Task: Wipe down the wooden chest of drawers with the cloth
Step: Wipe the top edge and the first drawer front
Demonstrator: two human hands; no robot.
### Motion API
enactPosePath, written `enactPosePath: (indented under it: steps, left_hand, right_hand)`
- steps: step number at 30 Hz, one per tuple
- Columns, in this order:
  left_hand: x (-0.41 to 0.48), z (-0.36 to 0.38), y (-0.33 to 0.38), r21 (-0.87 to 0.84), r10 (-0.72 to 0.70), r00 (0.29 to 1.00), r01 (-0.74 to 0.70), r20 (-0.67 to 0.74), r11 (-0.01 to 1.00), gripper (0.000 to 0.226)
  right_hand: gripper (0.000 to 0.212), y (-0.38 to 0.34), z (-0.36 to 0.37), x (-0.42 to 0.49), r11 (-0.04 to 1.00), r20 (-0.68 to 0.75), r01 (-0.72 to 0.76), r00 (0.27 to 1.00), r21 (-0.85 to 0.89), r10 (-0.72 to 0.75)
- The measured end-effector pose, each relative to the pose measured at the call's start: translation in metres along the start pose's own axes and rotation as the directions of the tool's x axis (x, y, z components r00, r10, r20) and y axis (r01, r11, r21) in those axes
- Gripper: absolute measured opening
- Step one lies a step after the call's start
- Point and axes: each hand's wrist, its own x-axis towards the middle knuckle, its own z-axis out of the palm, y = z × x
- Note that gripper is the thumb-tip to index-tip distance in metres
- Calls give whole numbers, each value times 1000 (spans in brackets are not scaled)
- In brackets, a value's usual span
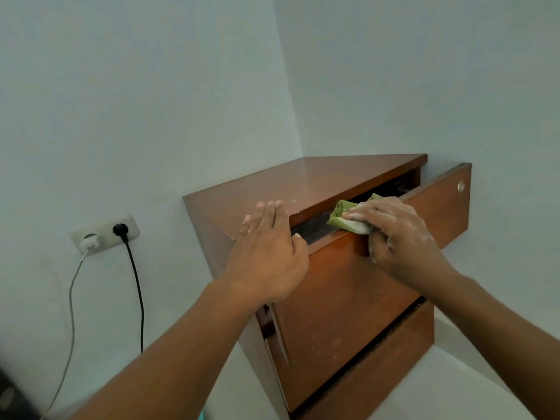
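Note:
A reddish-brown wooden chest of drawers (306, 180) stands in the corner of two pale walls. Its top drawer (348, 292) is pulled partly out, showing a dark inside. My left hand (269, 256) lies flat on the chest's front left corner, fingers spread on the top and thumb at the drawer gap. My right hand (400, 237) presses a folded green and white cloth (348, 218) against the top edge of the drawer front. A round metal lock (461, 186) sits at the drawer's right end.
A lower drawer (378, 374) sits below the open one. On the left wall is a double socket (104, 234) with a white charger and a black plug; their cables hang down. White floor shows at the lower right.

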Motion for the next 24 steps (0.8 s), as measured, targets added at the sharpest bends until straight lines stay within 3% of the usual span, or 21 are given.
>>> enactPosePath:
  steps: [5, 9, 13, 18, 22, 24]
  left_hand:
    - [2, 2, -2, 59, -12, 1000, 10, 27, 998, 68]
    - [4, 4, -2, 75, -30, 999, 26, 44, 997, 68]
    - [4, 4, -2, 70, -24, 999, 21, 35, 997, 68]
    - [3, 4, -2, 55, -21, 999, 19, 32, 998, 69]
    - [5, 5, -3, 60, -22, 999, 20, 27, 998, 70]
    - [6, 5, -3, 64, -23, 999, 21, 28, 998, 70]
  right_hand:
    - [32, -16, -17, 68, 988, 36, -136, 990, 72, 134]
    - [44, -35, 12, 134, 997, 244, -79, 967, 8, 75]
    - [50, -37, 37, 137, 993, 502, -25, 861, -111, 78]
    - [47, -40, 0, 121, 990, 543, -8, 836, -141, 84]
    - [47, -36, -45, 96, 989, 627, -19, 772, -146, 107]
    - [45, -34, -50, 86, 987, 565, -45, 816, -154, 125]
